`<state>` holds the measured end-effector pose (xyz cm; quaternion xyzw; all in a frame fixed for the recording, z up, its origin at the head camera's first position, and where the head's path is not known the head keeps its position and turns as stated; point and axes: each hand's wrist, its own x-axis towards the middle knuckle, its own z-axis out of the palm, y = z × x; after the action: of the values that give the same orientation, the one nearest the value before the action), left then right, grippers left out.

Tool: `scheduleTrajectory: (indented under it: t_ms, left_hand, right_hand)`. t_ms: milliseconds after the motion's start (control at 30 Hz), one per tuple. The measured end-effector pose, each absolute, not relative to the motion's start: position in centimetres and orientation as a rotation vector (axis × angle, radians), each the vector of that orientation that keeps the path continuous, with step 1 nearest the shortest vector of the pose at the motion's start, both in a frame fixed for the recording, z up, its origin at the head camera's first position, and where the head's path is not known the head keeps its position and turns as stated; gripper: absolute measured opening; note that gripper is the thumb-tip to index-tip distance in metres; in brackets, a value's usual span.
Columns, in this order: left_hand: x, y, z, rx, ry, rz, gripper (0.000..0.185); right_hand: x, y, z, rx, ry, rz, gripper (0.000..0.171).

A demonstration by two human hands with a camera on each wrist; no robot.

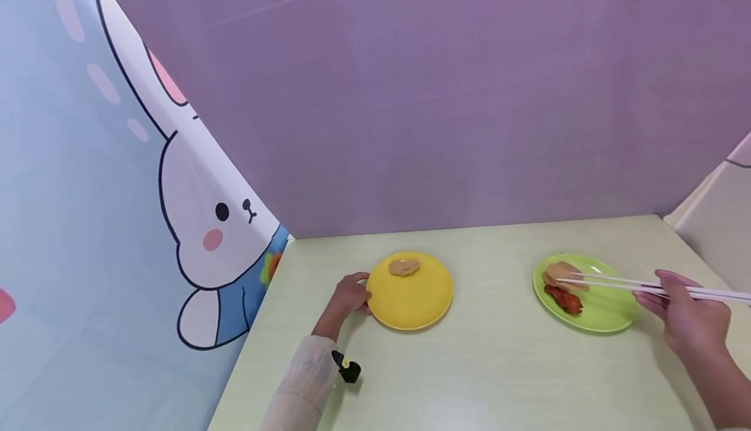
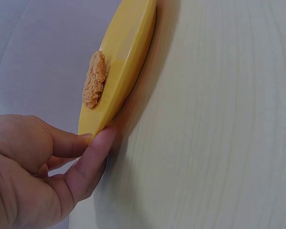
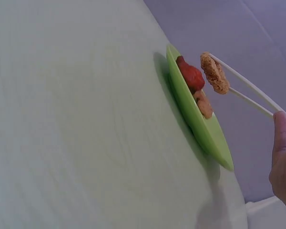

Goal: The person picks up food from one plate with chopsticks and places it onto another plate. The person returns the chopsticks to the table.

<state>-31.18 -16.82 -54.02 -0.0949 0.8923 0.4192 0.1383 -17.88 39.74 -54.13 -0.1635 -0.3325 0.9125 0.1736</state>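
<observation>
Over the green plate (image 1: 610,313), right hand (image 1: 686,317) lifts chopsticks (image 1: 645,285).

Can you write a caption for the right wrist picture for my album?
Chopsticks lift a breaded piece above the green plate.

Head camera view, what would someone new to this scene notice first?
Two bright plates on the pale table: a yellow plate at the left, its rim pinched by the left hand, and a green plate at the right. Over the green one, the right hand holds white chopsticks gripping a breaded piece. A cartoon rabbit panel fills the left side.
</observation>
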Motion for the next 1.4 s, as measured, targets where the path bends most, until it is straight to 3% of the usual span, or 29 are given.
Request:
scheduleTrajectory:
  t_ms: [300,733,1400]
  left_hand:
    - [-31.1,-16.5,-53.9,-0.270,2.571,1.219,0.052]
    - [-31.3,-16.5,-53.9,-0.268,2.573,1.216,0.053]
    - [-31.3,-16.6,-54.3,-0.242,2.593,1.232,0.054]
  right_hand:
    - [-16.7,41.9,-54.9,-0.501,-0.941,2.582,0.021]
    - [-15.6,43.4,-57.0,-0.309,-1.080,2.584,0.033]
    - [-15.7,44.3,-57.4,-0.363,-1.131,2.602,0.029]
